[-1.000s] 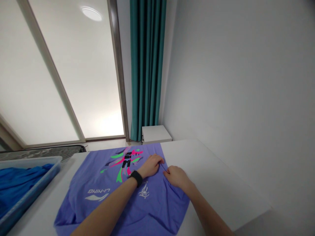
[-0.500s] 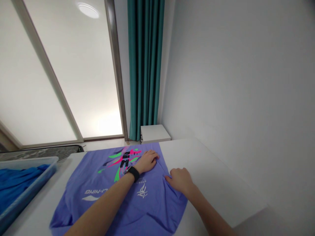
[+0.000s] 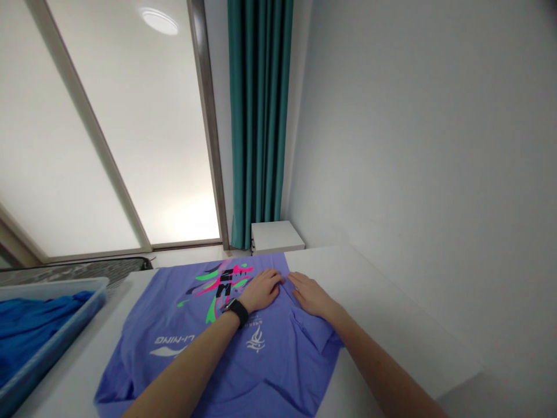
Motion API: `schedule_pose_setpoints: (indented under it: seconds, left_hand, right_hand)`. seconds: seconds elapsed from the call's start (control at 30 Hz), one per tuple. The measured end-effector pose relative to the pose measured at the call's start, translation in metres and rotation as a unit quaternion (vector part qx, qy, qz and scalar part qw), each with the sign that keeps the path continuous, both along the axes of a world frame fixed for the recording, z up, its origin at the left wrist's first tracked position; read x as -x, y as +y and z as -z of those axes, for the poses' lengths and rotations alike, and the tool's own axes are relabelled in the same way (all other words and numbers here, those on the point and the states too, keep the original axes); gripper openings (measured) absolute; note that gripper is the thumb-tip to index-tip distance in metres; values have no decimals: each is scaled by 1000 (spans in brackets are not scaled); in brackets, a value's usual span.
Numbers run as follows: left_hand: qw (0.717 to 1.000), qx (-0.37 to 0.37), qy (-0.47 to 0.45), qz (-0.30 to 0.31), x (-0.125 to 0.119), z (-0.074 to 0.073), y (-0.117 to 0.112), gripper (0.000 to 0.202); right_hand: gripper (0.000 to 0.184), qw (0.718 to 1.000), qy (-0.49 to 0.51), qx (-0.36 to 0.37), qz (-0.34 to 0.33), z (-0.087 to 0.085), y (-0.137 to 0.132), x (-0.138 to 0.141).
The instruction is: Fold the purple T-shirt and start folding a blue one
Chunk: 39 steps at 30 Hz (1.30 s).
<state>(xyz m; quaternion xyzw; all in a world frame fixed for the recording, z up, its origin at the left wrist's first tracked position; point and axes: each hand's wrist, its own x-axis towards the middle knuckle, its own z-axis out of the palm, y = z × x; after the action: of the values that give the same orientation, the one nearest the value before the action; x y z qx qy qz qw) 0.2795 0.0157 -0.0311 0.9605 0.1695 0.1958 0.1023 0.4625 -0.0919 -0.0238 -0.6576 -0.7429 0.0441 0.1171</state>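
A purple T-shirt (image 3: 217, 360) lies spread on a white table, with a pink, green and black print and white lettering on it. My left hand (image 3: 262, 288), with a dark watch (image 3: 235, 311) on its wrist, rests palm down on the shirt beside the print, its fingers laid out toward the right edge. Close to its fingertips, my right hand (image 3: 314, 296) lies across the shirt's right edge with fingers stretched out and nothing gripped. Below the right hand the fabric is folded and creased near a sleeve.
On the left stands a pale plastic bin (image 3: 87, 319) with blue cloth (image 3: 39, 325) in it. The white table (image 3: 383, 325) meets a grey wall on the right. Beyond its far edge are a small white cabinet (image 3: 276, 235), a green curtain (image 3: 261, 128) and frosted sliding doors (image 3: 152, 145).
My right hand has let go of the pinched fabric and moved up the shirt's right edge, fingers now extended beside my left hand. My left hand stays in place on the shirt.
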Motion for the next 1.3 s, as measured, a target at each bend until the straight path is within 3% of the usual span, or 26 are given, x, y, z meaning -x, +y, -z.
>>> schedule_pose_setpoints:
  seconds: [0.07, 0.13, 0.2, 0.27, 0.53, 0.73, 0.83, 1.07, 1.3]
  left_hand:
    - [999, 11, -31, -25, 0, 0, 1, 35]
    - [994, 20, -55, -89, 0, 1, 4, 37]
    - [988, 23, -40, -149, 1, 2, 6, 36]
    - [986, 20, -6, -168, 3, 4, 8, 37]
    - [982, -10, 84, -170, -6, 9, -6, 50]
    - [978, -22, 106, -179, -9, 9, -14, 58]
    - [979, -34, 102, -175, -8, 11, -14, 56]
    - [983, -19, 80, -163, -8, 11, -16, 53]
    - [983, 1, 81, -165, -4, 6, -16, 54]
  right_hand:
    - [52, 1000, -16, 16, -18, 12, -2, -3]
    - [54, 999, -30, 34, -24, 19, -5, -6]
    - [55, 998, -37, 46, -24, 21, -9, -8]
    - [56, 997, -39, 55, -27, 20, -11, -9]
    - [51, 998, 0, 60, -32, 9, -11, -12]
    - [36, 996, 74, -36, -24, -17, -16, 2]
    - [33, 995, 72, -44, -50, -25, -25, 13]
    - [33, 998, 17, -16, -56, -18, -46, 24]
    - [35, 995, 84, -35, -28, -10, -58, 13]
